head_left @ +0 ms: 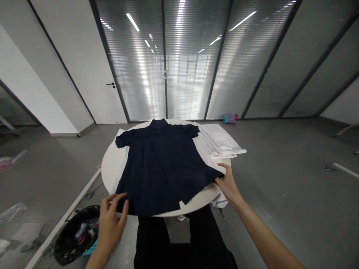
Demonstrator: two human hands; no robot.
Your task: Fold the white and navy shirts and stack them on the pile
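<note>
A dark navy short-sleeved polo shirt [161,164] lies spread on the round white table [108,168], its collar at the far side and its hem toward me. My right hand [227,185] pinches the hem's right corner and holds it out to the side, near the table's edge. At the hem's left corner is my left hand [111,216], thumb and fingers apart, with the fingertips at the cloth. A small white tag or patch shows by a notch in the hem, right of its middle.
Folded white cloth [220,138] lies at the table's right, partly past the edge. A black-lined bin [77,235] with rubbish stands at lower left. A blue and pink basket [230,118] is on the floor near the glass wall. Cables [35,239] lie at left.
</note>
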